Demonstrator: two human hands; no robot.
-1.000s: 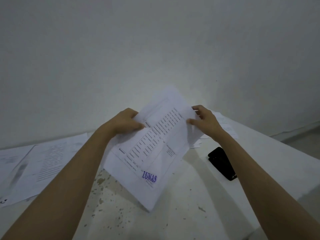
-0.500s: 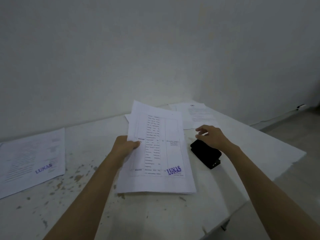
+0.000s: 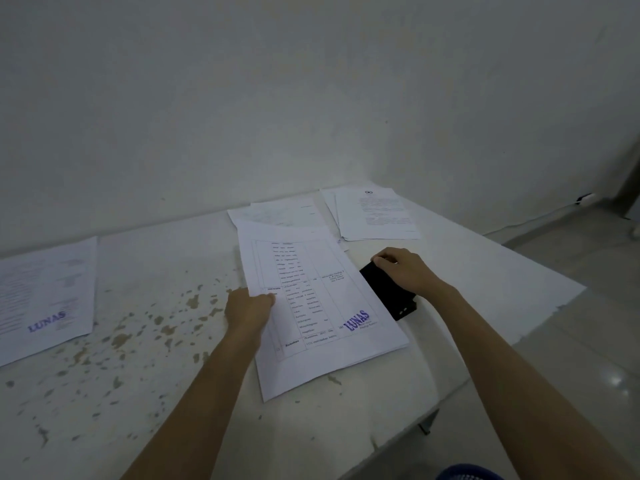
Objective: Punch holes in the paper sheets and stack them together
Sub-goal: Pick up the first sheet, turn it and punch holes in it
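A thin bundle of printed sheets (image 3: 322, 306) with a purple "LUNAS" stamp lies in the middle of the white table (image 3: 145, 393). My left hand (image 3: 247, 311) pinches the bundle's left edge, thumb on top. A black hole punch (image 3: 386, 292) sits against the bundle's right edge. My right hand (image 3: 403, 270) rests on the punch's far end with fingers curled over it. Whether the paper's edge is inside the punch slot I cannot tell.
A stamped sheet (image 3: 45, 299) lies at the table's left. More sheets (image 3: 375, 213) are stacked at the far right corner, and another sheet (image 3: 280, 213) lies behind the bundle. The tabletop has chipped brown spots. The table's right edge drops to a tiled floor (image 3: 571, 306). A wall stands close behind.
The bundle went from held up in both hands to lying on the table. My right hand let go of the paper and settled on the hole punch.
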